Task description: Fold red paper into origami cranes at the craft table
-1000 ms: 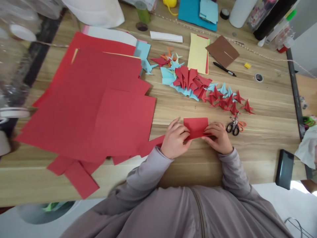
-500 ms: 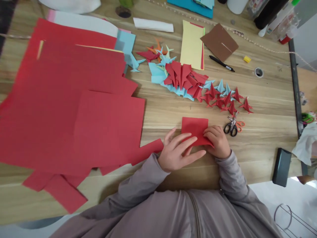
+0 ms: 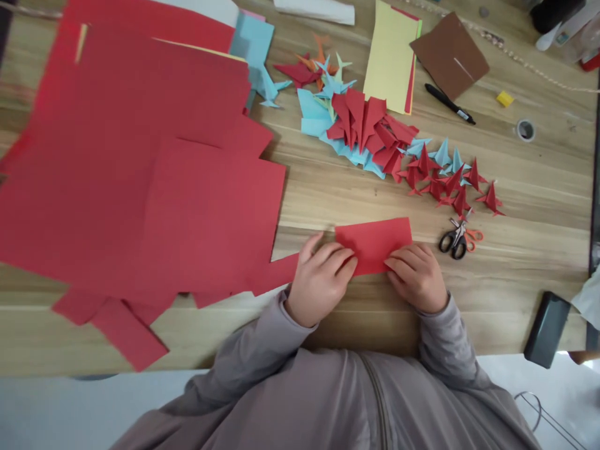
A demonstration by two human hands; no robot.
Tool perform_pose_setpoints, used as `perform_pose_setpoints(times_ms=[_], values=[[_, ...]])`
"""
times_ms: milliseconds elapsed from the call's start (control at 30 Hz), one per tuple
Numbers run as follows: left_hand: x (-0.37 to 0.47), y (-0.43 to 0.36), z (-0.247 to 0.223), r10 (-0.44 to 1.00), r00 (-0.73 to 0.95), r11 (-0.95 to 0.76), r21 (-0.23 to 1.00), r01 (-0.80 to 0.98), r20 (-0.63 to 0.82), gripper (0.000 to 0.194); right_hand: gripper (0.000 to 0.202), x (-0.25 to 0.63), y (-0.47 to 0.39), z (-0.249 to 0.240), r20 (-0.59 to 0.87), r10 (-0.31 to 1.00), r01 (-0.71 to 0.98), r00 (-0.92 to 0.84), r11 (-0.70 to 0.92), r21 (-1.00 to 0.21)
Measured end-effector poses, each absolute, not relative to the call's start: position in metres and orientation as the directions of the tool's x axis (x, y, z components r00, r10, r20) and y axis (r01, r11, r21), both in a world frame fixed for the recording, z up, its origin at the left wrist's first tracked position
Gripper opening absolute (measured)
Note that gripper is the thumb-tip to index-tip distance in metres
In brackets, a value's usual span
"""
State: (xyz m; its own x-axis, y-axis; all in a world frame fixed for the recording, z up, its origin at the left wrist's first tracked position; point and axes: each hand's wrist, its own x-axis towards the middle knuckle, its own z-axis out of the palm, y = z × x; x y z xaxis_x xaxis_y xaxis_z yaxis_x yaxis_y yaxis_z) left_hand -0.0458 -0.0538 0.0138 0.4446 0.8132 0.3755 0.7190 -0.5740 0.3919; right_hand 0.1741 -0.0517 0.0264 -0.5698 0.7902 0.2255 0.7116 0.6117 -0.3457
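Observation:
A small red sheet of paper point(image 3: 374, 240) lies at the front of the wooden table, its long edges running left to right. My left hand point(image 3: 321, 278) pinches its lower left corner between thumb and fingers. At the lower right corner my right hand point(image 3: 417, 275) grips the sheet in the same way. Fingers curl over both corners, so the paper beneath them is hidden. Just right of my right hand rest scissors point(image 3: 459, 240) with black and orange handles.
Large red sheets point(image 3: 112, 162) cover the left side. Folded red paper pieces point(image 3: 359, 122) and small red and blue folded figures point(image 3: 452, 178) lie behind my hands. Farther back are yellow paper point(image 3: 391, 59), brown paper point(image 3: 450, 53), a pen point(image 3: 450, 103) and a tape roll point(image 3: 525, 130). A dark case point(image 3: 547, 329) sits at right.
My left hand has gone from spread fingers over the sheet to gripping its left corner. The red sheet now shows wider and lies flatter. The camera view has shifted.

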Motion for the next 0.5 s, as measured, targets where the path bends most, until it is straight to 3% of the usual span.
perform_pose_setpoints(times_ms=[267, 500], values=[[-0.062, -0.043, 0.016, 0.873, 0.383, -0.487, 0.585, 0.649, 0.303, 0.017, 0.007, 0.192, -0.052, 0.027, 0.087, 0.951, 0.728, -0.295, 0.283, -0.624], [-0.048, -0.048, 0.014, 0.927, 0.187, -0.355, 0.596, 0.72, 0.326, 0.007, 0.008, 0.173, -0.063, 0.012, 0.162, 0.984, 0.756, 0.081, 0.045, -0.653]])
